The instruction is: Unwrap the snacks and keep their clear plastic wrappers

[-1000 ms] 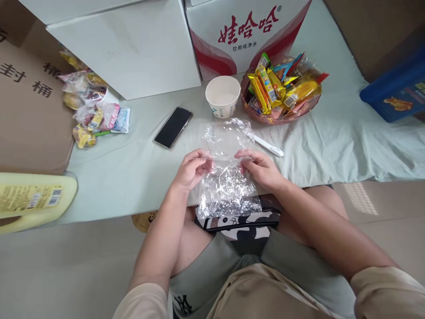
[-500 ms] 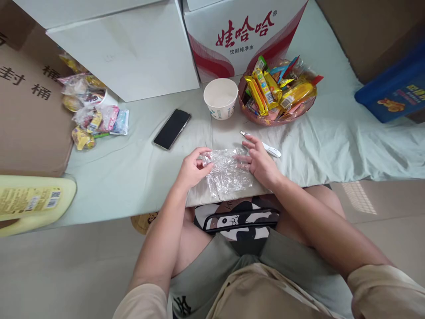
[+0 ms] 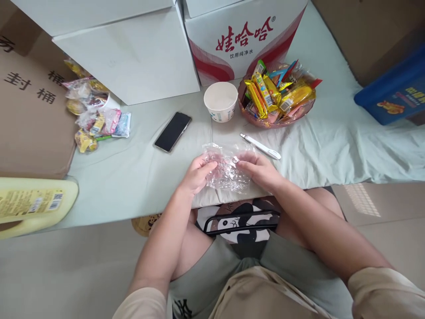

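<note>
Gripping away at chest-side of the cloth, here were two bare hands, one person's pair, both forearms slanting forward and inward over the thighs, elbows spread wide! The left hand [image 3: 198, 174] had its thumb lying flat toward the middle, fingers tucked behind, narrow and closed on one crumpled sheet of clear plastic film [image 3: 228, 176]. And the right hand [image 3: 261, 172] mirrored it beautifully, thumb pointing inward, fingers curled behind, pinching the opposite side of that same film! So there sat the film, stretched between the two hands, over the near edge of the green cloth [image 3: 113, 177]. Just beyond the right hand lay one slim white tool [image 3: 261, 146], slanted and apart from the fingers. Beyond the left hand and a touch to its left, one phone [image 3: 173, 131], dark screen up! Straight out past the gap between the hands stood one white paper bowl [image 3: 222, 106], upright, and near it, beyond the right hand, one pink glass bowl [image 3: 265, 124] heaped with wrapped snacks [image 3: 265, 91], too tangled to count. What a spread! Well left of the left hand came one pale yellow jug [image 3: 36, 199] and, farther forward, a pile of small packets [image 3: 102, 123], number unclear; far out right of the right hand, one blue container [image 3: 393, 95].
</note>
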A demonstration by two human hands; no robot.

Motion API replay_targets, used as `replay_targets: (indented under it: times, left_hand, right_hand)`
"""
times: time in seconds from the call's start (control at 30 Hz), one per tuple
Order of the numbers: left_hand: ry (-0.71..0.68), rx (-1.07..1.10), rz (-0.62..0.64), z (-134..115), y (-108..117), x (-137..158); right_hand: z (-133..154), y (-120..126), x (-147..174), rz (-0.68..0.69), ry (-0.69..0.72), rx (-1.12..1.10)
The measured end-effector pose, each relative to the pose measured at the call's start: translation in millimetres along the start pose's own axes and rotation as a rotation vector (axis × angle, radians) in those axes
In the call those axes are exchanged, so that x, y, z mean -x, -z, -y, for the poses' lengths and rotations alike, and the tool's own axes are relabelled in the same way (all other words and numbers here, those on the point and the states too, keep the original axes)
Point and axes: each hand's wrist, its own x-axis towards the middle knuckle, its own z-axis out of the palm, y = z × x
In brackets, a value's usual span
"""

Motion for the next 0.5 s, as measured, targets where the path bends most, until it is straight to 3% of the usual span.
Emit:
replay_targets:
  times: [0.1, 0.2, 0.3, 0.4, 0.5]
  left_hand:
    - [-0.062, -0.069, -0.015, -1.9, -2.1, -2.9]
    - [-0.067, -0.176, -0.013, -1.9, -0.7, -5.6]
    - [-0.064, -0.052, 0.032, -3.3, 3.7, -4.9]
    - [-0.122, 0.091, 0.104, -6.9, 9.5, -3.2]
    - [-0.161, 0.028, 0.172, -7.7, 14.1, -4.0]
  right_hand:
    - [2.3, -0.3, 1.9, 0.006, -0.06, -0.009]
    - [5.4, 2.3, 4.4, -0.047, -0.035, -0.003]
    - [8.9, 5.7, 6.6, -0.049, 0.043, -0.13]
    - [12.0, 9.2, 7.6, 0.041, 0.059, -0.3]
    - [13.5, 11.7, 7.0, 0.087, 0.038, -0.249]
